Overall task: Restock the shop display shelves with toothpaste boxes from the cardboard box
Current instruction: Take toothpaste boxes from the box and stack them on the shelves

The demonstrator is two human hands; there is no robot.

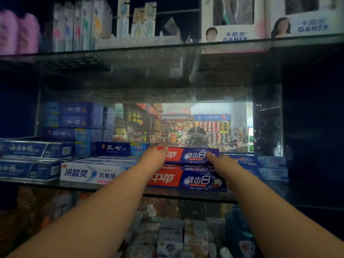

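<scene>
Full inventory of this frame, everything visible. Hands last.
top red-and-blue toothpaste box: 1, middle shelf centre
lower red-and-blue toothpaste box: 1, beneath it
white toothpaste box: 1, to their left
Crest boxes: 2, blue, stacked right
dark blue toothpaste boxes: at least 2, back left
blue-and-white toothpaste boxes: 2, stacked far left
toothbrush packs: several, pastel, top shelf
pink bottles: 2, top left
Ganer boxes: 2, white, top right
left hand: grips top box's left end
right hand: at its right end, grip unclear

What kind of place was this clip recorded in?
Most likely a small grocery or convenience shop: stacked toothpaste boxes on a glass shelf, toothbrush packs above, and a mirror behind reflecting aisles of packaged goods.
</scene>
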